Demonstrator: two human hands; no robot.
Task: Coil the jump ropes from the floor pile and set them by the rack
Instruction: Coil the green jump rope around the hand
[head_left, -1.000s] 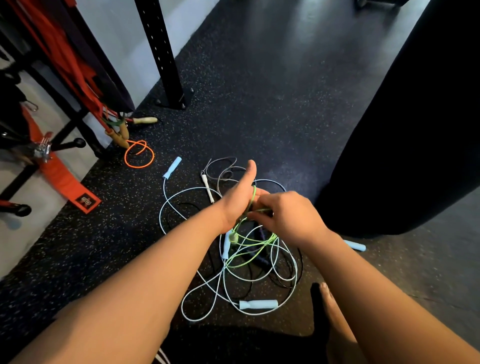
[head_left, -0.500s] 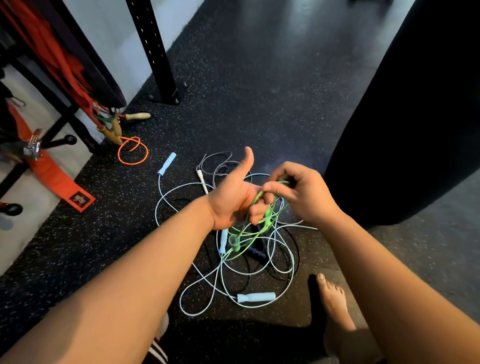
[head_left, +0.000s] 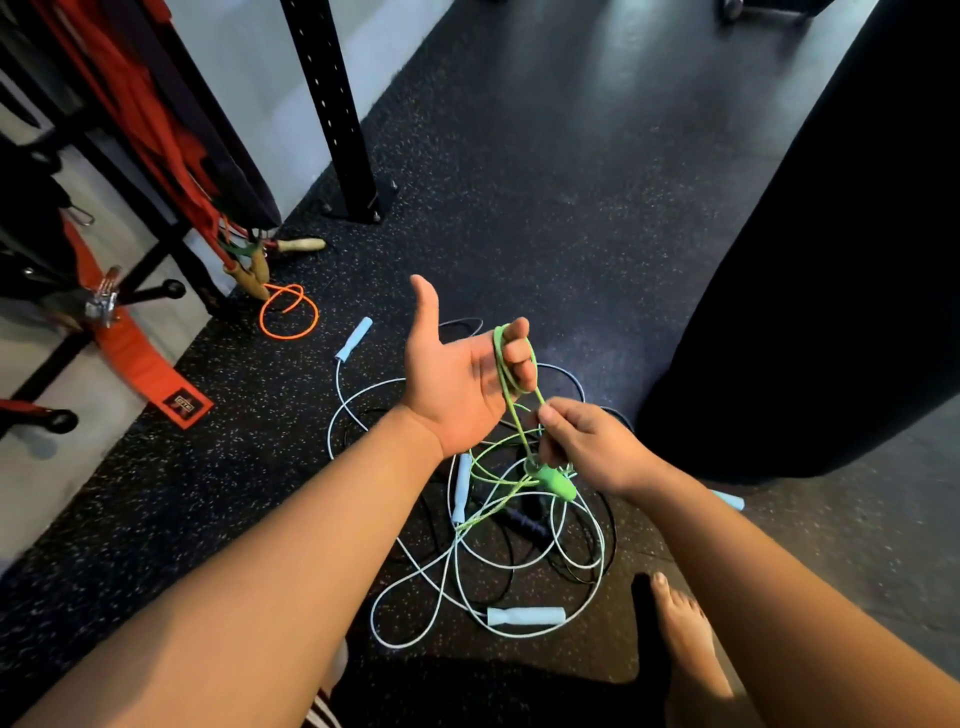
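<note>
A green jump rope (head_left: 506, 371) is looped around the curled fingers of my left hand (head_left: 457, 379), which is held palm up with the thumb raised. My right hand (head_left: 584, 447) pinches the same green cord just below, and a green handle (head_left: 556, 480) hangs under its fingers. Beneath both hands lies a tangled pile on the floor: a light blue rope (head_left: 415, 571) with pale blue handles (head_left: 524, 616) and a black rope (head_left: 524, 525). The black rack upright (head_left: 332, 109) stands bolted to the floor at the upper left.
An orange rope coil (head_left: 288, 312) with wooden handles (head_left: 301, 244) lies by the rack base. Red straps (head_left: 130, 119) and an orange belt (head_left: 135, 358) hang at the left. A large black punching bag (head_left: 831, 234) fills the right. My bare foot (head_left: 680, 634) is near the pile.
My left hand has turned palm up and spread, with green cord now wrapped around its fingers. My right hand dropped lower, pinching the cord near the green handle.
</note>
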